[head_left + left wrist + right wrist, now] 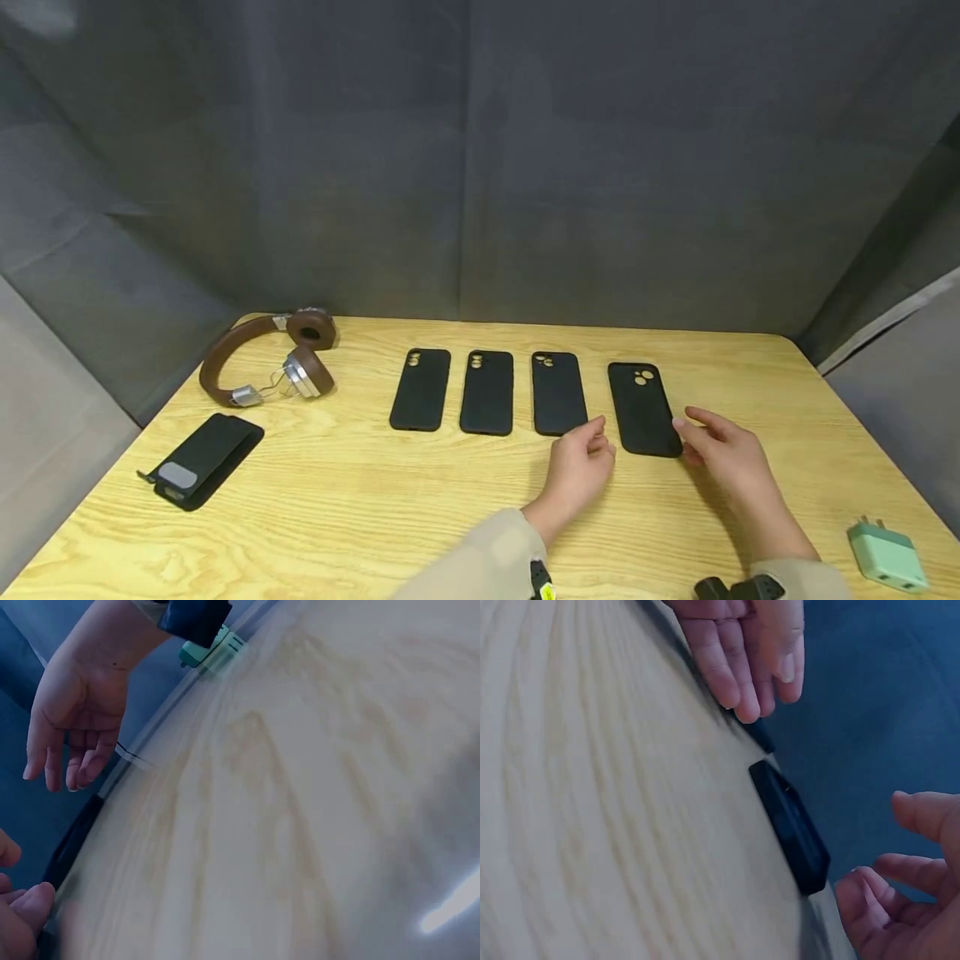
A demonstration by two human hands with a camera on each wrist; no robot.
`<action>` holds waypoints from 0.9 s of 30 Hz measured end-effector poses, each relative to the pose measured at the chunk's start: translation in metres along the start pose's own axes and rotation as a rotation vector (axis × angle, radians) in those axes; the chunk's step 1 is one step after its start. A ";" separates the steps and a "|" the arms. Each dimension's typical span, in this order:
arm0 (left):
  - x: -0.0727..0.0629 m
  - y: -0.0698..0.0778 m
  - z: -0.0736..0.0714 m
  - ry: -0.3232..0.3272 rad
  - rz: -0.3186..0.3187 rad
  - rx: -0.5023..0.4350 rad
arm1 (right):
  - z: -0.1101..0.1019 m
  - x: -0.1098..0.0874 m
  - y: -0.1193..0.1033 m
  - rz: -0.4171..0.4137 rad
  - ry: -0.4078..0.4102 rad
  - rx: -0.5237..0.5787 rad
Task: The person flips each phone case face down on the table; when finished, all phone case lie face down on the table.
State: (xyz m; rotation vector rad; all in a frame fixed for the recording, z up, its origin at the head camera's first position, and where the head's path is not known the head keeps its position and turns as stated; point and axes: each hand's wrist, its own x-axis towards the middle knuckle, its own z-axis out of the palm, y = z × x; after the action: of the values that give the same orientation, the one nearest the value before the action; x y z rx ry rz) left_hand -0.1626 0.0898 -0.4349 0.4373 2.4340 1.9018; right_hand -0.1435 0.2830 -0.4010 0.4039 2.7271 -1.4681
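Observation:
Four black phone cases lie in a row on the wooden table. The rightmost phone case (643,410) has its camera cutouts at the upper right; the right wrist view shows its hollow side and raised rim (791,829). Beside its lower right corner is my right hand (723,458), thumb and fingers apart, holding nothing. My left hand (579,468) hovers by the lower end of the third phone case (558,392), its fingers loosely bent around nothing. Whether it touches that case I cannot tell. Further left lie the second phone case (487,393) and the first phone case (421,392).
Brown headphones (232,358) lie at the table's back left. In front of them is a flat black folding item (213,454) with a grey oval patch. A green plug charger (888,554) sits near the right edge. Dark cloth (465,167) hangs behind the table.

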 end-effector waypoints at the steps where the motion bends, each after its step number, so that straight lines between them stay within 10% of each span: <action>1: 0.001 -0.001 0.002 0.000 -0.008 0.006 | 0.001 0.002 0.002 0.002 0.012 -0.007; 17: 0.031 0.009 0.021 -0.007 -0.042 0.236 | 0.015 0.017 0.017 0.068 0.076 -0.090; 27: 0.036 0.018 0.033 -0.019 -0.173 0.386 | 0.021 0.014 0.010 0.039 0.139 -0.129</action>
State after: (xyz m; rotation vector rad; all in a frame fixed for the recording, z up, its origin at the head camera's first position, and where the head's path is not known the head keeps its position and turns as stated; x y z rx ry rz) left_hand -0.1872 0.1332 -0.4201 0.2380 2.7249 1.3580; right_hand -0.1565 0.2740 -0.4230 0.5712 2.8823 -1.2918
